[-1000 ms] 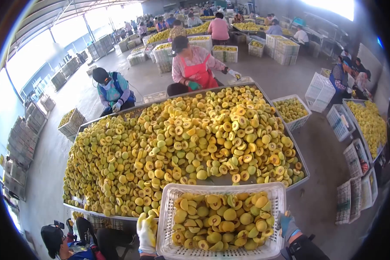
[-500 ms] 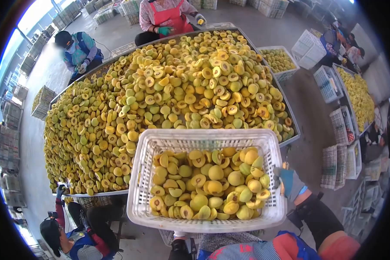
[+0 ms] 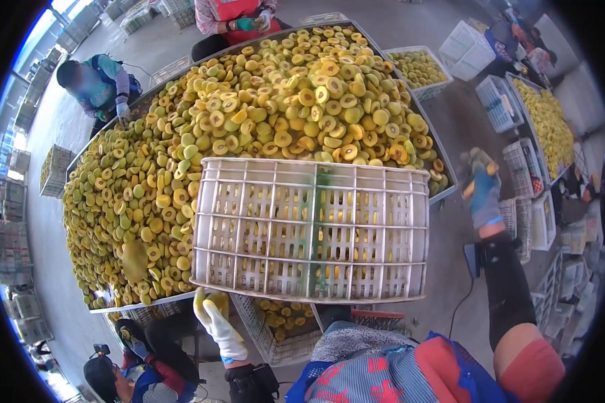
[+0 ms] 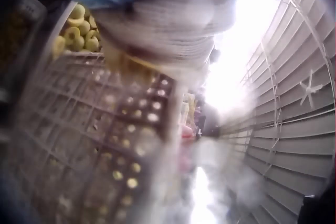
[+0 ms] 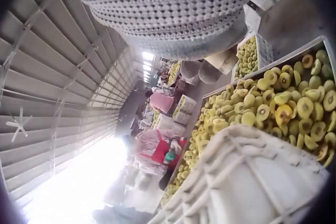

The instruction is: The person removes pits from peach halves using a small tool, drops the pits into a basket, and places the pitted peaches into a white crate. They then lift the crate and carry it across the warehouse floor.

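Observation:
A white plastic crate point(image 3: 309, 232) is tipped on its side over the near edge of the heaped table, its gridded base with a green streak facing me. Through its slots yellow fruit shows. The heap point(image 3: 269, 114) is of yellow-green stone-fruit halves, many with brown centres. My left hand point(image 3: 218, 329), in a white glove with yellow fingers, grips the crate's near left corner; its fingertips are partly hidden there. In the left wrist view that glove point(image 4: 163, 35) is blurred beside the crate's grid. My right hand point(image 3: 480, 188), in a grey-blue glove, is off the crate to the right, fingers loosely extended.
The metal table rim point(image 3: 444, 195) runs along the right. Below the tipped crate stands another crate point(image 3: 275, 349) holding some fruit. A seated person point(image 3: 148, 376) is at lower left; two others sit across the table. Stacked crates point(image 3: 514, 168) line the right. A blurred yellowish shape point(image 3: 134, 262) overlaps the heap.
The full crate has tipped away from me onto the table, so its base now shows instead of its contents. My right hand has left its side and moved up and right.

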The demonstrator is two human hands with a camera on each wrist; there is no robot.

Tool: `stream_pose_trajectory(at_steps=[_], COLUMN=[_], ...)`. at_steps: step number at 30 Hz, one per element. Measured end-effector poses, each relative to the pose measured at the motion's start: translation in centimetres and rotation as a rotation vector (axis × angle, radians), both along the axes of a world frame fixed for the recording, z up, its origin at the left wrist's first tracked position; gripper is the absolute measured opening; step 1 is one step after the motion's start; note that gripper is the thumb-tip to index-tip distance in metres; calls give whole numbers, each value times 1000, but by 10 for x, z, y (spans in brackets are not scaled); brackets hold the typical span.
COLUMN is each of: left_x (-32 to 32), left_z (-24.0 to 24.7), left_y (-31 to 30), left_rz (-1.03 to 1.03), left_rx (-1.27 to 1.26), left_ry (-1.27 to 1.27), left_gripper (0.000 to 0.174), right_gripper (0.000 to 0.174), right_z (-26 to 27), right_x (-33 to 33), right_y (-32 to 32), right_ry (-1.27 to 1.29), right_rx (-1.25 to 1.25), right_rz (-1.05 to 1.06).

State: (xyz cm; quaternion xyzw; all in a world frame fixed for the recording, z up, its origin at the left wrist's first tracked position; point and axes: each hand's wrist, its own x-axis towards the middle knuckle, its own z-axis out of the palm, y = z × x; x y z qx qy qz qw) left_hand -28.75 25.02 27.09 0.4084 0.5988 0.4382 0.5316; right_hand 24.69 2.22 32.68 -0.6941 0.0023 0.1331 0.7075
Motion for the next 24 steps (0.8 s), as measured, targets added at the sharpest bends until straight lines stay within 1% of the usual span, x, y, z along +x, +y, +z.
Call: stream_pose_trajectory(at_steps=[1,2,3,4,5,7,8,9,10,11,12,13,14,16,18,19,20,21,22,23,24], left_x=[-17,-28,-25,-23,-20,-15,-12,-10,-6,-2,2,5,7,21,60,86,115,143,161,199,229], left_z=[-36,-66,-67,-66,-67,-62,-60,-57,-53,-49,-43,-39,-36,-31,-27,3,38,30,36,22,32], left_y=[11,22,31,38,41,48,49,47,46,47,47,48,52,64,83,95,111,135,161,175,194], left_rz=[-115,-230,-254,-273,-294,-344,-360,-370,-376,-371,-364,-351,-336,-297,-222,-218,-318,-287,-377,-85,-91], left_rx=[243,486,420,349,285,205,185,176,167,151,147,144,154,202,185,211,224,391,325,523,413], left_ry=[74,141,38,11,4,32,57,94,133,156,150,108,42,-217,-294,-307,-416,-326,65,376,407], left_gripper=[63,74,89,90,91,93,94,95,96,96,97,98,99,106,103,92,78,68,72,77,84], right_gripper=[26,30,32,35,35,37,37,33,30,31,31,32,34,36,39,36,34,29,28,28,29], right_z=[-27,-54,-27,-46,-57,-73,-83,-94,-77,-76,-76,-92,-105,-124,-142,-122,-102,-58,-58,-58,-46], right_x=[-11,-32,-84,-115,-140,-183,-204,-213,-216,-218,-223,-228,-218,-182,-132,-121,-110,-102,-70,-38,-23], right_y=[-36,-65,-65,-98,-115,-144,-146,-153,-133,-124,-119,-130,-129,-141,-152,-129,-107,-49,-36,-22,20], right_ry=[-57,52,198,307,550,436,195,418,496,541,455,349,371,408,437,412,387,326,344,361,357], right_rx=[-205,-412,-654,-630,-483,-781,-543,-540,-437,-372,-363,-307,-244,-142,-52,-66,-82,-154,-192,-230,-337], right_rz=[36,78,232,351,316,614,696,616,541,517,440,380,417,416,396,382,368,345,375,407,251])
